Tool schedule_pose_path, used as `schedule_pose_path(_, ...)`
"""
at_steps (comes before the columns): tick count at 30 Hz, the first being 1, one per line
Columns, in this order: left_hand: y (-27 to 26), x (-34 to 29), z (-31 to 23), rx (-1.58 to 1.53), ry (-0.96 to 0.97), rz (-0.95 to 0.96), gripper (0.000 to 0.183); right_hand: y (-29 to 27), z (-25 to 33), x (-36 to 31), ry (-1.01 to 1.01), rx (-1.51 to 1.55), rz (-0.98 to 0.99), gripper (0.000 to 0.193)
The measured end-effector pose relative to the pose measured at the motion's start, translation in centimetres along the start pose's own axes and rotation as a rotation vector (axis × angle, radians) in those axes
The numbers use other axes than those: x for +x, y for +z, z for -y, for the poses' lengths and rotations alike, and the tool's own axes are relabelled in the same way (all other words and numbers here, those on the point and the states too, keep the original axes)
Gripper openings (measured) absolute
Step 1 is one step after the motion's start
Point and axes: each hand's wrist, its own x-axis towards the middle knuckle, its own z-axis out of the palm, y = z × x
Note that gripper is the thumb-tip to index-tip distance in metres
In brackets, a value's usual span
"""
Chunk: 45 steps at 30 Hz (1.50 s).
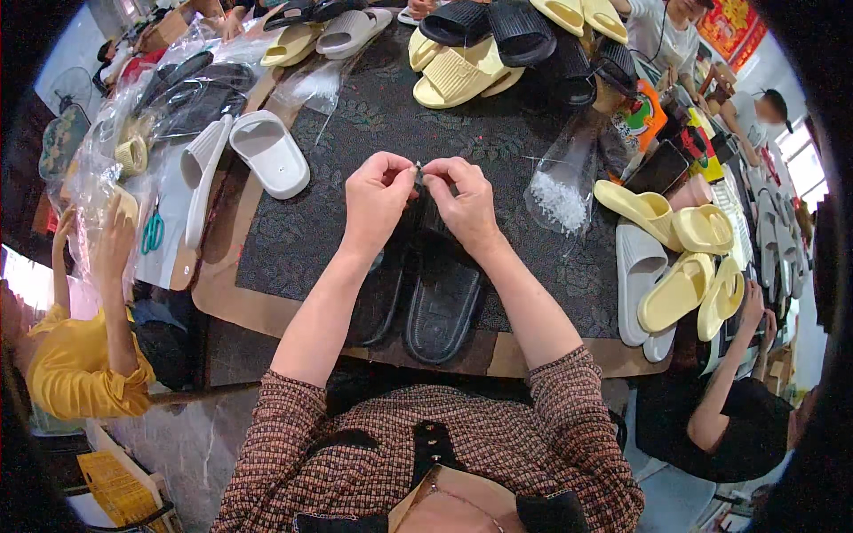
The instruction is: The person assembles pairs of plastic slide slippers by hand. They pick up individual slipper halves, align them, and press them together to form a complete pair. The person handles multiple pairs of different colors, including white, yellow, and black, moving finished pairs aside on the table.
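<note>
Forearms (324, 298) angled inward, left hand (380, 197) and right hand (462, 202) nearly meeting, fingertips pinching a small dark item (418, 167) between them, black slippers (442, 315) lying between the forearms.

Too small to tell: kind of the tiny dark piece (418, 167) between the pinched fingertips of the left hand (378, 197) and the right hand (464, 200). Hidden in part behind the left forearm (315, 311): outer edge of the left black slipper (377, 304). Hidden beneath the hands, merging with the dark mat (289, 244): front ends of this and of the right black slipper (441, 311). Too fine to separate: single pieces within the clear bag (562, 202). Mostly covered by the grey slipper (634, 284): a second pale sole (659, 346). Blurred by glare and crumpled film: outlines of the wrapped black slippers (203, 96). Cut off by the upper edge: topmost yellow slippers (563, 12). Cut off by the lower edge: checked top (373, 422).
</note>
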Motion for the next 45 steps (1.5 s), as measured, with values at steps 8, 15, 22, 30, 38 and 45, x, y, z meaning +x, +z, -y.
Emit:
schedule_pose_path(8, 0.2, -0.2, 1.1, 0.250, 0.345, -0.101, 0.005, 0.1, 0.1, -0.1, 0.015, -0.022, 0.007, 0.006)
schedule_pose_path(15, 0.4, -0.4, 0.8, 0.374, 0.467, -0.126, 0.008, 0.0, 0.1, -0.1, 0.010, -0.028, 0.013, 0.005)
schedule_pose_path(22, 0.5, -0.2, 1.0, 0.440, 0.515, -0.147, 0.008, 0.0, 0.1, -0.1, 0.023, -0.045, 0.009, 0.005)
schedule_pose_path(30, 0.5, -0.2, 1.2, 0.446, 0.554, -0.133, 0.011, 0.2, -0.2, -0.2, 0.021, -0.046, 0.009, 0.005)
schedule_pose_path(38, 0.6, -0.4, 0.8, 0.438, 0.571, -0.124, 0.013, 0.2, -0.1, -0.2, 0.043, -0.029, 0.027, 0.005)
schedule_pose_path(45, 0.7, -0.5, 0.7, 0.442, 0.567, -0.103, 0.014, 0.2, -0.3, -0.3, 0.063, -0.031, 0.024, 0.005)
